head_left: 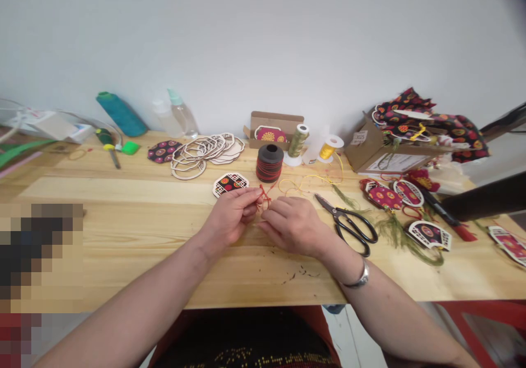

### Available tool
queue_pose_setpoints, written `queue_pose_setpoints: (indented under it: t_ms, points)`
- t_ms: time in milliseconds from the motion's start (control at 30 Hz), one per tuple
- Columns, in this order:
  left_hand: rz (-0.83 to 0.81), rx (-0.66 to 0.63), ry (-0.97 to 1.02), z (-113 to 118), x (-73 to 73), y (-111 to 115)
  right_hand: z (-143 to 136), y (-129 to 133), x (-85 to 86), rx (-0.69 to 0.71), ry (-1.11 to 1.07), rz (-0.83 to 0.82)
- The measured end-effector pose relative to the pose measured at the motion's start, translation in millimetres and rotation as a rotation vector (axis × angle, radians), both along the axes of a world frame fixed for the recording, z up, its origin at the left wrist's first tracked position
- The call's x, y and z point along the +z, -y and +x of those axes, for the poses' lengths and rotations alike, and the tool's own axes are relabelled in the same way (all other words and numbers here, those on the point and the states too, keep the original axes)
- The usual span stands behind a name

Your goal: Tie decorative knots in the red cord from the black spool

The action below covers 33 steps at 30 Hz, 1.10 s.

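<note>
I'm looking down through the head camera, and it's the red cord [265,194] that has my eye: thin, bright, bent into small crossing strands with a little loop, sitting right between the two hands, just in front of the dark spool [269,165] wound with red and black. Left hand [236,210] has it pinched, thumb and forefinger drawn close together, a stub of red poking up past the tips. Right hand [292,223] is knuckles towards me, fingers curled in against the cord's other side, a silver bracelet [362,275] at the wrist; its fingertips are mostly screened, so whether they grip the cord I can't tell. Nor can I make out how the strands cross, whether there's a knot, or where the lower ends go; they vanish among the fingers. Just beyond the left hand, an octagonal ornament [231,183] lies on the desk [143,247], its lower edge covered by that hand. Black-handled scissors [351,225] lie open to the right. Over at the far right, a fabric ornament [512,245] is cut off by the frame, and down at lower left a block of coarse pixels masks whatever sits there.
</note>
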<state>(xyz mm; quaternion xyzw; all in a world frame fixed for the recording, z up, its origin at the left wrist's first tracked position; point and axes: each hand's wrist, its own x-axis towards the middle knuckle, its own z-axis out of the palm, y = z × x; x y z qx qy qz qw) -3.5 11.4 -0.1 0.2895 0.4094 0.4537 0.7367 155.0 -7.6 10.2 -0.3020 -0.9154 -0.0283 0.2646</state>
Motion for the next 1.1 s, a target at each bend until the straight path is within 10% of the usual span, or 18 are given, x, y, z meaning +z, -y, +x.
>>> queue_pose_setpoints:
  t_ms: [200,400,1100]
  points:
    - [0.064,0.019,-0.107,2.7,1.3,0.9,1.6,-9.9,2.3,-0.262,-0.907,-0.711]
    - [0.162,-0.001,-0.231,5.3,4.0,4.7,-1.2,-18.2,-4.7,-0.060,-1.235,-1.574]
    - [0.219,-0.040,-0.435,4.8,2.8,7.6,-0.1,-17.8,-2.6,-0.228,-1.077,-1.357]
